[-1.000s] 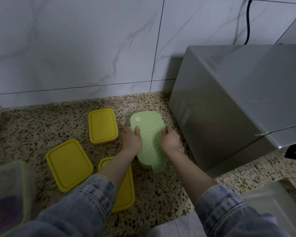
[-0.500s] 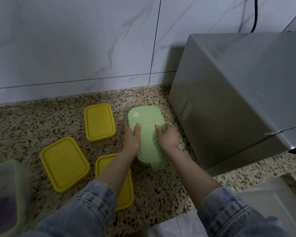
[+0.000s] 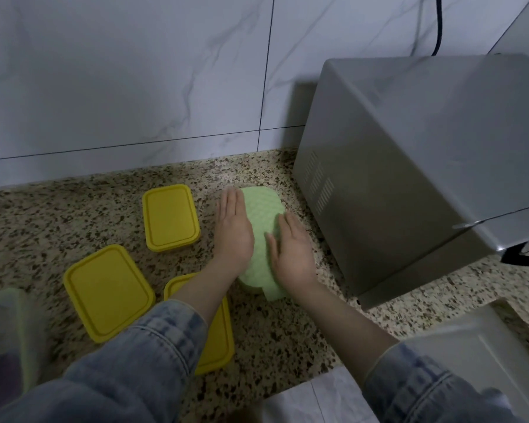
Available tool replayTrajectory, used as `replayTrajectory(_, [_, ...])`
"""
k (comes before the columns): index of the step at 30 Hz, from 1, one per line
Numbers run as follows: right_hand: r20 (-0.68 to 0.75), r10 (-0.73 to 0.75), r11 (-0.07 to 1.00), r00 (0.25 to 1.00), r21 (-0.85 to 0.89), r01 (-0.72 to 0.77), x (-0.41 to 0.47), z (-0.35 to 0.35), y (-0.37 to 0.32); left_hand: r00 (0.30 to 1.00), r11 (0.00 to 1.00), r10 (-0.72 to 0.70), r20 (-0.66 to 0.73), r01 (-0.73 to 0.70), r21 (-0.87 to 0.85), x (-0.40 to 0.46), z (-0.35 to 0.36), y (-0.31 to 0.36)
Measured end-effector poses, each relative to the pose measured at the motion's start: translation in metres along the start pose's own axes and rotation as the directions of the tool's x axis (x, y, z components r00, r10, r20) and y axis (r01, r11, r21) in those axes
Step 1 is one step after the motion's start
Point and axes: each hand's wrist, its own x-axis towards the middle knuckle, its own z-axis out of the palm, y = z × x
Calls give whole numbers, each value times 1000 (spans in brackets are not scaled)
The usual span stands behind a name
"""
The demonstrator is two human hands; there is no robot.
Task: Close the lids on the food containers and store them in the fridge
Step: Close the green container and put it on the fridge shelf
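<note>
Green lid (image 3: 263, 221) sits on its container on the table (image 3: 287, 340), just left of the microwave (image 3: 425, 166). Both my hands press flat on it, fingers straight: left hand (image 3: 234, 230), right hand (image 3: 292, 251). Three yellow containers (image 3: 170, 215) lie left of it.

**What I see of the arms and clothing**

From my head camera I see two arms that enter from the near edge. Both wear a denim jacket in light blue, washed and faded, with paler patches on the cloth. The left sleeve (image 3: 129, 370) is wide and fills much of the near left corner; it has a stitched seam along its length and a folded cuff with a double row of stitching. The right sleeve (image 3: 425, 389) ends also in a cuff with visible stitching, and its cloth shows small pale spots. Past each cuff the forearm is bare. The left hand (image 3: 234, 236) and the right hand (image 3: 293, 254) wear no gloves.
</note>
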Motion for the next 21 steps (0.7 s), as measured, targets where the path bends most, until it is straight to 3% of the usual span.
replayTrajectory(7, [-120, -129, 992, 984, -17, 127, -24, 1, 1, 974, 991, 50, 221, -76, 114, 40, -5, -10])
replayTrajectory(15, [-255, -215, 971, 943, 51, 235, -24, 13, 7, 989, 986, 10, 147, -34, 163, 51, 3, -9])
replayTrajectory(21, [-399, -355, 920, 845, 13, 393, -21, 24, 16, 996, 990, 40, 85, -51, 132, 53, 3, -10])
